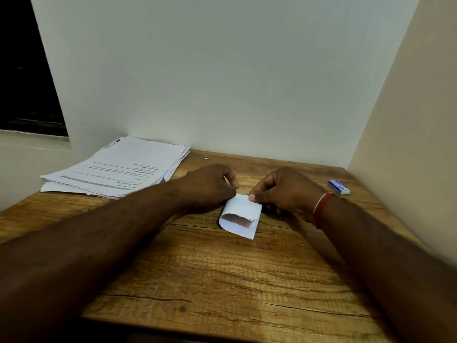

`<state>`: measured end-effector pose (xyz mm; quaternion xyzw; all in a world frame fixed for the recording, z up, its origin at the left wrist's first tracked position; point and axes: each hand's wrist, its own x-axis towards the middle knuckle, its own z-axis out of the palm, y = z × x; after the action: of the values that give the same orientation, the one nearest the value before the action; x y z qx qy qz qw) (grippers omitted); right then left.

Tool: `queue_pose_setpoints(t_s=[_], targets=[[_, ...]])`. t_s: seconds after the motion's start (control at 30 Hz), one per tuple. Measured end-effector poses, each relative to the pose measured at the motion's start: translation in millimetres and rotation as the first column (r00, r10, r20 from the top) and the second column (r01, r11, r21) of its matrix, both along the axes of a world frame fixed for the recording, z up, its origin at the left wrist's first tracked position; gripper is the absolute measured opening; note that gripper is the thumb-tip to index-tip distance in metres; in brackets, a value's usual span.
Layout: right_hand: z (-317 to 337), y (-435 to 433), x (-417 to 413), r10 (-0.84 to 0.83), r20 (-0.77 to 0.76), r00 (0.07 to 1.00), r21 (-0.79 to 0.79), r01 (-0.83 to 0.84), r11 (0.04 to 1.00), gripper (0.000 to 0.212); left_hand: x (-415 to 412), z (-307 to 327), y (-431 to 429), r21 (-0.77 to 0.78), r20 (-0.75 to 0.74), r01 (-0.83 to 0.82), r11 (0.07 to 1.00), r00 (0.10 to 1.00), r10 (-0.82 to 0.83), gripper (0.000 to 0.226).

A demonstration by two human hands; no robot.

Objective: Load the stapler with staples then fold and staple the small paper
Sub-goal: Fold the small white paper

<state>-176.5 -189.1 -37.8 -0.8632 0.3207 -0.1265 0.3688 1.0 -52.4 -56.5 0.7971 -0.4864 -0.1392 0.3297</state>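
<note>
**Two hands folding a small paper on a wooden table**

We look down at a wooden table (222, 280) set into a corner between pale walls. Near the middle lies the small paper (243, 214), white and folded over on itself. The fold runs down its left side, and the near end gapes open so that we see a shadowed pocket inside.

The left hand (210, 188) reaches in from the left. Its fingers are curled together and hold the paper's far left corner, though the thumb is hidden from us. The right hand (284, 191) comes in from the right. Its thumb and forefinger pinch the paper's far edge, and its other fingers are curled under the palm. A red band (321, 209) circles the right wrist.

At the back left of the table, a stack of printed sheets (123, 169) lies against the wall. At the right, well apart from the hands, lies a small blue and white box (339, 187). A tiny metal bit (205, 158) sits near the back wall, too small to identify. A dark window (24, 70) fills the upper left.
</note>
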Motion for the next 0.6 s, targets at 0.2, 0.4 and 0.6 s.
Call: queue_pose_setpoints(t_s=[0.2, 0.4, 0.6], targets=[[-2.0, -6.0, 0.8, 0.030, -0.022, 0.999, -0.115, -0.032, 0.993, 0.005, 1.1, -2.2, 3.1, -0.037, 0.230, 0.083, 0.996, 0.971, -0.072, 0.004], [-5.7, -9.8, 1.5, 0.099, 0.004, 0.995, -0.152, -0.098, 0.984, 0.011, 6.0, -1.4, -1.8, -0.069, 0.289, 0.167, 0.984, 0.947, -0.140, 0.006], [-6.4, -2.7, 6.3, 0.069, -0.058, 0.996, -0.253, -0.081, 0.964, 0.024, -3.3, 4.9, -0.7, -0.027, 0.416, 0.118, 0.993, 0.904, -0.097, 0.012]])
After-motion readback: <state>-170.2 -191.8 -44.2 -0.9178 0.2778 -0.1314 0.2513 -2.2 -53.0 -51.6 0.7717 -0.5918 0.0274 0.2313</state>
